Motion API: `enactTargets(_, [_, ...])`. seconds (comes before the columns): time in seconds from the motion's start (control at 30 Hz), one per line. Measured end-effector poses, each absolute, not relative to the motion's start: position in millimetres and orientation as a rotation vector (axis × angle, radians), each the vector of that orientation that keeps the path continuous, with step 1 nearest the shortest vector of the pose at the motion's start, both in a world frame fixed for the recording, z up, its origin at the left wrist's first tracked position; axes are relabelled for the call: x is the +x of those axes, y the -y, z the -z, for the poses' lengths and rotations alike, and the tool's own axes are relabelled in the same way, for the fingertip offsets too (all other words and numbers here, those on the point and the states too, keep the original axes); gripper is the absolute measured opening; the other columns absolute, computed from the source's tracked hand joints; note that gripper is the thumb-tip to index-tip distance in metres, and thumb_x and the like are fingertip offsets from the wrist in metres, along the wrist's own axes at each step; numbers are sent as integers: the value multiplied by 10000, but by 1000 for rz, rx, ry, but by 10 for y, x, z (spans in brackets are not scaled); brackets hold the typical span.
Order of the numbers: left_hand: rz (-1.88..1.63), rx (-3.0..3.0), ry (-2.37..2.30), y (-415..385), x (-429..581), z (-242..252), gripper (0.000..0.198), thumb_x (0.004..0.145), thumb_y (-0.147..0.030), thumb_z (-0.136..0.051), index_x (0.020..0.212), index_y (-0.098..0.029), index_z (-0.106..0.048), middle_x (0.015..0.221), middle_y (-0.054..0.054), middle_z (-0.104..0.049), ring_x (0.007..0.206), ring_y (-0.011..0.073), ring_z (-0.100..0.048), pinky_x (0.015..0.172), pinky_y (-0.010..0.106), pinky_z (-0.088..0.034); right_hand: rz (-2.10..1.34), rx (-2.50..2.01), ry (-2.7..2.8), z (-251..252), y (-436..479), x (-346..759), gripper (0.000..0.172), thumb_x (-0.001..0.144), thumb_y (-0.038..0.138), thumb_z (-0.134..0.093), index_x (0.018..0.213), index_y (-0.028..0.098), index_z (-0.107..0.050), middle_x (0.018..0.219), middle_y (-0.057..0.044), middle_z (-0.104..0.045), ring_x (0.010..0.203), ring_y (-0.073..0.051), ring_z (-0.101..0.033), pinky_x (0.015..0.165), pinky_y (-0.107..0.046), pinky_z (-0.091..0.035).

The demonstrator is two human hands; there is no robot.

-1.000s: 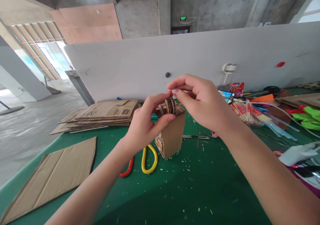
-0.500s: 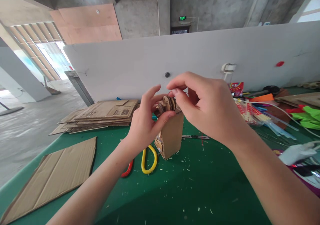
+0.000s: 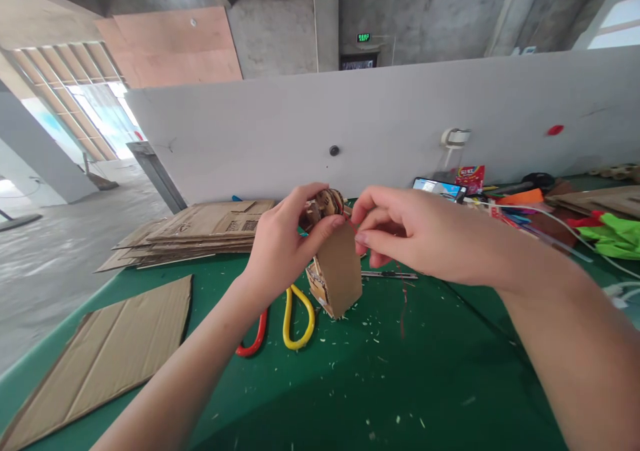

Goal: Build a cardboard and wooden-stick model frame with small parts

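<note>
A small upright cardboard box (image 3: 343, 274) stands on the green table, with a spool of round cardboard discs (image 3: 330, 202) at its top. My left hand (image 3: 280, 241) curls around that spool, thumb on the near side and fingers behind. Just right of it, my right hand (image 3: 415, 234) pinches a thin red string (image 3: 404, 304) that runs from the spool; a loose length dangles below the hand. Scissors with a yellow and red handle (image 3: 300, 317) lie left of the box, partly hidden by my left arm. Behind and to the right lies a slim utility knife (image 3: 389, 275).
Stacked cardboard sheets (image 3: 205, 227) and a single cardboard sheet (image 3: 115, 351) lie on the left. At the back right are a phone (image 3: 439, 188), a red packet (image 3: 470, 177), a white cable and green material (image 3: 613, 234). Scraps dot the table; a grey partition (image 3: 260, 137) stands behind.
My right hand has moved down from above the spool to its right side, drawing the red string along. The phone behind has come into view. My left hand stays at the spool.
</note>
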State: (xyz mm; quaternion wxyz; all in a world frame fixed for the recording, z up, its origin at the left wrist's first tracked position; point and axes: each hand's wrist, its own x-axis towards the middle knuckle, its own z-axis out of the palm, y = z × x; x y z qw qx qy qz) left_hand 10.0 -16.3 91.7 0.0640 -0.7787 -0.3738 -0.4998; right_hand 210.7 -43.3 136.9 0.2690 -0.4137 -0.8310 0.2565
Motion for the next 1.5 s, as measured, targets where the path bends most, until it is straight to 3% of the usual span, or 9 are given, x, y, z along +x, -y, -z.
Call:
enactTargets(0.17, [1539, -2315, 1129, 114, 70, -899, 341, 827, -324, -604, 1140, -204, -545, 920, 33, -676, 699, 126, -621, 599, 250, -493, -1187, -999, 1985, -952, 396, 2025, 153, 859, 305, -517, 923, 174, -565, 791, -37, -667, 677, -130, -637, 637, -288, -531])
enactTargets(0.33, [1547, -2286, 1175, 85, 47, -884, 333, 831, -338, -597, 1130, -199, -551, 922, 33, -675, 688, 123, -615, 612, 255, -496, -1346, -968, 1904, -430, 351, 2006, 185, 867, 353, -537, 855, 173, -579, 769, -29, -640, 709, -120, -625, 676, -287, -543])
enactTargets(0.5, [1489, -2300, 1147, 78, 46, -865, 340, 829, -337, -602, 1138, -205, -549, 859, 23, -662, 674, 125, -595, 609, 262, -473, -1226, -1047, 1971, -218, 279, 2020, 180, 879, 339, -506, 853, 179, -586, 838, -44, -650, 762, -134, -615, 702, -299, -525])
enactTargets(0.7, [1474, -2302, 1158, 89, 67, -856, 369, 829, -346, -605, 1154, -182, -541, 812, 17, -647, 614, 115, -561, 599, 258, -460, -943, -1146, 2099, -176, 254, 1994, 204, 879, 335, -473, 852, 178, -600, 813, -37, -642, 693, -127, -574, 625, -269, -450])
enactTargets(0.9, [1324, -2432, 1174, 150, 47, -921, 383, 865, -342, -537, 1213, -186, -504, 1005, 48, -661, 786, 146, -609, 705, 272, -478, -783, -1156, 2197, -17, 162, 2015, 178, 880, 291, -460, 803, 189, -583, 721, 2, -612, 582, -95, -498, 534, -234, -360])
enactTargets(1.2, [1265, -2407, 1174, 171, 49, -938, 327, 898, -304, -480, 1199, -181, -510, 866, 21, -659, 684, 119, -580, 643, 241, -452, -788, -1157, 2239, 27, 176, 2014, 180, 896, 295, -447, 804, 201, -570, 709, 13, -620, 589, -95, -507, 539, -229, -367])
enactTargets(1.5, [1225, -2382, 1184, 183, 61, -935, 360, 869, -320, -523, 1207, -199, -494, 971, 32, -658, 722, 126, -593, 643, 240, -465, -773, -1112, 2295, 17, 179, 2014, 157, 885, 253, -452, 778, 193, -549, 709, 16, -601, 597, -89, -496, 552, -225, -352])
